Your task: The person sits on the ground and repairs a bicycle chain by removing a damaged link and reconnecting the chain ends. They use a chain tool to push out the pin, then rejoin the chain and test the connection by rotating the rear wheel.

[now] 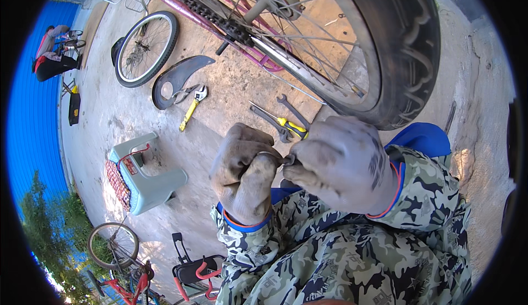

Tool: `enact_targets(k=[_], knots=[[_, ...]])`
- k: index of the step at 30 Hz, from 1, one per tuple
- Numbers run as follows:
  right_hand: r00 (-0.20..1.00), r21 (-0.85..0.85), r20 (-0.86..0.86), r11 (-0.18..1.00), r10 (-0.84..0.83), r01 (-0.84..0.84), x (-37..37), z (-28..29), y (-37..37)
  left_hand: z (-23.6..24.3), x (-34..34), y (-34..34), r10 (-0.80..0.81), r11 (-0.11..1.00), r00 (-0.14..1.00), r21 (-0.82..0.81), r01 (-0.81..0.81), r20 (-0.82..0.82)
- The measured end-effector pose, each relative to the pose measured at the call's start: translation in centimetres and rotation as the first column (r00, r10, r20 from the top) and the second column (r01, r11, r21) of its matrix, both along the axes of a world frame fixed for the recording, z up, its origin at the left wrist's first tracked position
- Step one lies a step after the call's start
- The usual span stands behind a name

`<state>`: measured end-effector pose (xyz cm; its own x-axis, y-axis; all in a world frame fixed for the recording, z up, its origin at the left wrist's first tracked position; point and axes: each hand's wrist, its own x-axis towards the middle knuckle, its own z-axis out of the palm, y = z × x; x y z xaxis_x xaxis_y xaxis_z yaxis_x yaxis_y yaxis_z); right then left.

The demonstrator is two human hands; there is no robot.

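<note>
My left hand [245, 173] and my right hand [344, 165], both in worn grey gloves, meet in front of my body with fingers closed. Between their fingertips is a small dark piece [287, 160], mostly covered; its kind cannot be made out. Just beyond the hands stands a bicycle wheel with a black tyre [404, 46], with the chain [190, 3] running from its hub along a pink frame [173, 4]. On the ground behind my hands lie an open-end wrench [292, 110], a yellow-and-black screwdriver [291, 126] and a dark tool [269, 121].
A yellow-handled adjustable wrench [192, 107] lies by a black curved guard [179, 79]. Farther left are a loose wheel [146, 49], a pale green stool [148, 178] with a checked cloth, and another bicycle [129, 277]. A person [52, 57] bends over near the blue wall [33, 123].
</note>
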<state>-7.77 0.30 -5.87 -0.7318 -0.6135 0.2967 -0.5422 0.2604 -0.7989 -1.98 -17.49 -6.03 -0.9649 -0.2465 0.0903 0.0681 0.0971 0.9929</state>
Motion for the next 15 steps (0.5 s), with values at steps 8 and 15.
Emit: enact_targets(k=[8,15], knots=[[0.926,-0.143,0.368,0.978,-0.089,0.151,0.7,0.4,-0.8,-0.3,-0.2,0.2,0.011,0.949,0.998,0.315,-0.029,0.059],[-0.003,-0.291,0.955,0.935,0.298,0.203,-0.3,1.5,0.0,-0.5,0.1,-0.2,-0.01,0.957,0.999,0.289,-0.002,0.04]])
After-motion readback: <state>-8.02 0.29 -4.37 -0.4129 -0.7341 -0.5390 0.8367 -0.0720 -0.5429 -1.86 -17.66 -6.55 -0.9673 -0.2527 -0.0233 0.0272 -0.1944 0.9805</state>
